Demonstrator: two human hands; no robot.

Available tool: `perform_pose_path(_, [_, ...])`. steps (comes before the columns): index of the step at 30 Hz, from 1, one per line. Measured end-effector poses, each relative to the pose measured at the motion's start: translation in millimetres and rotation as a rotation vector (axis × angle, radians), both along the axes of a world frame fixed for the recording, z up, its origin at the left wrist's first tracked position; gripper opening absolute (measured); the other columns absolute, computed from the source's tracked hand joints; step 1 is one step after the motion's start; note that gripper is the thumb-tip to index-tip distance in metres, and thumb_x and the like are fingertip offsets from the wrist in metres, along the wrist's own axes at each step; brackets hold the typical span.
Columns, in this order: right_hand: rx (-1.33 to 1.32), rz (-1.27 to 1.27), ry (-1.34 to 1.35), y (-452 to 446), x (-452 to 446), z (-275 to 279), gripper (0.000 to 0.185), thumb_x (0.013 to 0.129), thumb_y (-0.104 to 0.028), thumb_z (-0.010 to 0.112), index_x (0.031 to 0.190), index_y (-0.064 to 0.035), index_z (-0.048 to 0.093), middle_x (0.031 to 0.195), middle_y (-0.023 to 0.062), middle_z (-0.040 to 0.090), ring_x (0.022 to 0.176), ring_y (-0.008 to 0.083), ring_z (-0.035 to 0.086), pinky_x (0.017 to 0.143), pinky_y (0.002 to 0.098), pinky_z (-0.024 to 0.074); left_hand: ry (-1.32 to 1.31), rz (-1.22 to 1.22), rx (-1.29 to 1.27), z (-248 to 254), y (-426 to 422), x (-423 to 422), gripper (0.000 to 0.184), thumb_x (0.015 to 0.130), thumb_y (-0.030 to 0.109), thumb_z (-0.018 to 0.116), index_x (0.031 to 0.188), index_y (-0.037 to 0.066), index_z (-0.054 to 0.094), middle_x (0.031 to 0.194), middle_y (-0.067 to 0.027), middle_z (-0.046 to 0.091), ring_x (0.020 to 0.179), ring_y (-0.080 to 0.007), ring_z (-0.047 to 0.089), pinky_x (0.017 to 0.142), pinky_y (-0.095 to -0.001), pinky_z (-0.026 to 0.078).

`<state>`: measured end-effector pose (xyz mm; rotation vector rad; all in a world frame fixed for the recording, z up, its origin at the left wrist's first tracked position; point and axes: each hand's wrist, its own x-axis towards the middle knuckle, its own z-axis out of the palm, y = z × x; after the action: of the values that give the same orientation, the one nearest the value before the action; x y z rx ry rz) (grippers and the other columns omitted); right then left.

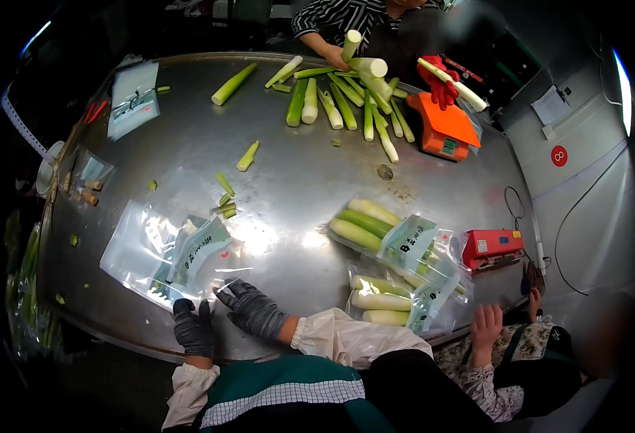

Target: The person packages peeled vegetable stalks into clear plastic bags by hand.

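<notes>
My left hand [194, 329], in a dark grey knit glove, is at the lower edge of a clear printed plastic bag [200, 249], fingers and thumb closed on its edge. This bag lies over a pile of similar bags [131, 249] and looks flat. My right hand [254, 310], gloved alike, reaches in from the right. Its fingers stretch leftward by the bag's near corner; whether they touch the film is unclear. Off to the right, peeled green-white stalks fill one bag [361, 225] and another bag [382, 296].
Opposite, a person's hand [337, 56] holds stalks over a pile [346, 101]; their red-gloved hand [440, 85] holds another above an orange scale [444, 128]. A red sealing machine [492, 249] stands right, near another person's hand [486, 328]. Trimmings [227, 209] lie on the metal table [296, 173].
</notes>
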<state>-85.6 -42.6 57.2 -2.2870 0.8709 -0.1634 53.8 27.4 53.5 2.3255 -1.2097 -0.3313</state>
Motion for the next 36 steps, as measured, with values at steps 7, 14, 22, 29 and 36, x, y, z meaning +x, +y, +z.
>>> perform_pose_path(7, [0.025,0.140,-0.073,11,8,1,0.067,0.071,-0.011,0.052,0.130,-0.0066,0.020,0.109,0.0215,0.045,0.103,0.0337,0.043,0.093,0.0390,0.0321,0.305,0.087,-0.372,-46,14,-2,0.022,0.078,0.012,0.052,0.096,0.000,0.048,0.090,-0.0144,0.049,0.086,-0.0290,0.048,0.074,-0.0364,0.040])
perform_pose_path(14, [0.058,0.245,-0.202,15,-5,0,0.044,0.074,-0.015,0.054,0.115,-0.0036,0.043,0.116,0.0165,0.043,0.101,0.0309,0.047,0.087,0.0370,0.0383,0.786,0.315,-0.654,-22,3,17,0.008,0.079,0.011,0.052,0.082,0.004,0.053,0.064,-0.0012,0.049,0.055,-0.0086,0.046,0.051,-0.0222,0.039])
perform_pose_path(22, [0.108,-0.003,-0.298,-61,-60,56,0.018,0.077,-0.017,0.057,0.085,-0.0003,0.059,0.078,0.0139,0.059,0.071,0.0235,0.058,0.065,0.0302,0.0459,0.352,0.276,-0.874,6,13,50,0.004,0.078,0.003,0.054,0.082,0.003,0.052,0.074,-0.0011,0.049,0.064,-0.0086,0.046,0.058,-0.0210,0.039])
perform_pose_path(29, [-0.370,-0.554,0.352,-200,-109,19,0.029,0.075,-0.007,0.046,0.103,-0.0087,0.054,0.105,0.0144,0.053,0.093,0.0292,0.052,0.079,0.0369,0.0418,0.165,0.245,-0.838,17,17,41,0.007,0.077,-0.002,0.054,0.082,0.002,0.052,0.082,-0.0024,0.050,0.076,-0.0105,0.048,0.069,-0.0227,0.040])
perform_pose_path(36, [-0.843,0.189,0.740,-251,-111,2,0.058,0.077,-0.014,0.047,0.129,-0.0215,0.024,0.134,0.0061,0.025,0.123,0.0248,0.025,0.091,0.0509,0.0268,-0.103,0.055,-0.617,21,12,28,0.015,0.067,-0.004,0.060,0.077,0.003,0.051,0.080,-0.0103,0.048,0.071,-0.0215,0.050,0.063,-0.0288,0.041])
